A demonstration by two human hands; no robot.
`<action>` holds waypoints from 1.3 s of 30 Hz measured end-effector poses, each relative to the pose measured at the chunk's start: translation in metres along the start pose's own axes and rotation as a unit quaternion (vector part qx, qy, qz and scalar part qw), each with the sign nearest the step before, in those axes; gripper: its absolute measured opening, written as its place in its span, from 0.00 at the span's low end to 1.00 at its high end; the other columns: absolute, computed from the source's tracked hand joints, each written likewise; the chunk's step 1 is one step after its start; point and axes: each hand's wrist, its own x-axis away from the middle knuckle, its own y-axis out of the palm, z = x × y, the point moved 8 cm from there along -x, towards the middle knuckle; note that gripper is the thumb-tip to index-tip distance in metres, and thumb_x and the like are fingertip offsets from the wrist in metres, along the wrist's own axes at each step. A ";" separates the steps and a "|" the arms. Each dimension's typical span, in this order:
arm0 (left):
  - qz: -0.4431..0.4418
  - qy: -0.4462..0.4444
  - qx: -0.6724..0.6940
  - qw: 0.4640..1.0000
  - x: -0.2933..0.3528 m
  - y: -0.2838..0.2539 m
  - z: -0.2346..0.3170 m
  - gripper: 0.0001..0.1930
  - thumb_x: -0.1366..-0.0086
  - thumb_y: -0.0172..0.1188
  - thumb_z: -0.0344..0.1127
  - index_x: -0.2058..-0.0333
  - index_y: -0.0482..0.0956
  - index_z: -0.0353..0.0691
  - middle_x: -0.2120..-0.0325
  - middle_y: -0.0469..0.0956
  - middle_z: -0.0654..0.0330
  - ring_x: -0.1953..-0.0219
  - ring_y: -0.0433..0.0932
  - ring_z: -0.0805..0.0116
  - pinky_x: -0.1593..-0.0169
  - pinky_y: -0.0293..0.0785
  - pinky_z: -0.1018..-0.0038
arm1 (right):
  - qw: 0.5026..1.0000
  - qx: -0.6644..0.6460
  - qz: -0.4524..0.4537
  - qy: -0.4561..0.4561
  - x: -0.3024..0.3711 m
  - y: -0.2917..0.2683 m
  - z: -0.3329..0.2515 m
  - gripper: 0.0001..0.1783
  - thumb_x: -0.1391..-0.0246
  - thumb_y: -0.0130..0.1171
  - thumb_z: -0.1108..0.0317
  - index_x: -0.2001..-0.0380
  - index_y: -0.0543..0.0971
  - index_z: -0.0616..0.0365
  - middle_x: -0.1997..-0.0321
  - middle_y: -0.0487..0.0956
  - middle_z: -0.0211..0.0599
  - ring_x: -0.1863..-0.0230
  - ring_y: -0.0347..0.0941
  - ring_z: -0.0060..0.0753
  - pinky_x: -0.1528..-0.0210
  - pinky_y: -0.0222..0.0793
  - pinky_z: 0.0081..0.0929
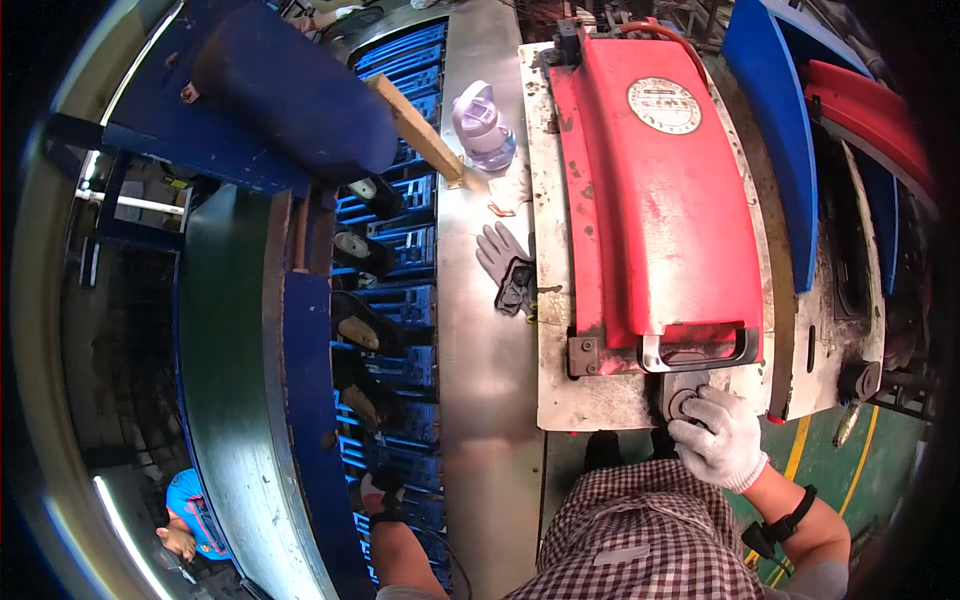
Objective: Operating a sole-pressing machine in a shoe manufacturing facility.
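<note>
My right hand [717,438], in a white knit glove, has its fingers curled at a dark round knob [680,402]. The knob sits on the front edge of a pale machine plate [590,405], below a red hinged cover [690,230]. That cover is down, with a metal-and-black handle [700,350] at its near end. On the left, my left hand [376,494] reaches over a blue slatted conveyor [415,330]; its fingers are too dark and small to make out. Beyond it, several dark shoes [358,332] lie in a row, pale soles up.
A steel ledge [490,400] runs between conveyor and machine. On it are a lilac bottle [483,130], a grey glove [500,250] and a black object [515,288]. A wooden strip [415,130] spans the conveyor. Another person [195,515] is at lower left, beyond a green belt [235,400].
</note>
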 end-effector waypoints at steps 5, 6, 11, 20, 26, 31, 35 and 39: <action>0.299 -0.128 0.562 0.761 0.052 0.036 -0.010 0.16 0.29 0.56 0.50 0.52 0.84 0.48 0.55 0.84 0.64 0.48 0.81 0.60 0.48 0.80 0.55 | 1.000 0.015 -0.006 0.014 0.001 0.002 0.001 0.26 0.68 0.71 0.67 0.58 0.82 0.45 0.53 0.78 0.33 0.50 0.77 0.46 0.54 0.78 0.42; 0.351 -0.104 0.576 0.731 0.067 0.042 -0.005 0.16 0.30 0.57 0.47 0.51 0.83 0.46 0.54 0.84 0.60 0.49 0.81 0.57 0.46 0.81 0.54 | 1.000 0.003 -0.005 0.014 0.002 0.003 0.002 0.25 0.67 0.71 0.67 0.58 0.82 0.45 0.53 0.78 0.33 0.50 0.77 0.45 0.54 0.77 0.41; 0.473 -0.015 0.582 0.661 0.131 0.067 0.019 0.19 0.31 0.60 0.40 0.46 0.78 0.36 0.49 0.82 0.50 0.45 0.80 0.50 0.40 0.80 0.48 | 1.000 -0.011 0.013 -0.001 0.003 -0.003 0.002 0.26 0.66 0.71 0.66 0.56 0.81 0.44 0.51 0.77 0.30 0.45 0.75 0.41 0.55 0.77 0.39; 0.074 -0.015 0.657 0.750 0.139 0.227 0.278 0.35 0.43 0.68 0.36 0.36 0.72 0.36 0.37 0.76 0.51 0.35 0.74 0.48 0.29 0.67 0.45 | 0.993 -0.101 0.063 -0.017 0.019 -0.021 0.010 0.21 0.56 0.68 0.67 0.54 0.81 0.45 0.49 0.78 0.31 0.43 0.76 0.41 0.49 0.76 0.41; -0.112 0.049 0.518 0.847 0.172 0.311 0.448 0.43 0.49 0.66 0.27 0.31 0.65 0.36 0.38 0.74 0.52 0.36 0.74 0.50 0.30 0.69 0.54 | 0.925 -0.370 -0.075 0.042 0.022 -0.054 0.020 0.41 0.52 0.71 0.66 0.33 0.71 0.53 0.36 0.74 0.46 0.35 0.71 0.49 0.35 0.71 0.39; -0.227 0.128 0.242 0.935 0.167 0.426 0.578 0.41 0.48 0.68 0.25 0.32 0.65 0.34 0.40 0.74 0.58 0.39 0.72 0.64 0.33 0.68 0.65 | 0.863 -0.460 -0.100 0.180 0.042 -0.096 0.038 0.67 0.51 0.73 0.65 0.22 0.35 0.68 0.17 0.45 0.59 0.17 0.44 0.49 0.19 0.47 0.38; -0.288 0.226 0.037 0.930 0.160 0.511 0.643 0.48 0.40 0.67 0.27 0.25 0.50 0.34 0.31 0.63 0.53 0.29 0.64 0.63 0.27 0.59 0.64 | 0.954 0.120 0.029 0.275 0.106 -0.133 0.117 0.59 0.47 0.66 0.64 0.19 0.43 0.58 0.18 0.51 0.51 0.24 0.54 0.47 0.22 0.48 0.40; -0.284 0.323 0.083 0.899 0.176 0.525 0.712 0.49 0.35 0.63 0.36 0.22 0.43 0.38 0.25 0.55 0.43 0.26 0.61 0.50 0.26 0.59 0.57 | 0.651 -0.610 0.169 0.418 0.174 -0.141 0.183 0.52 0.47 0.67 0.55 0.23 0.59 0.58 0.29 0.68 0.47 0.35 0.67 0.41 0.28 0.60 0.38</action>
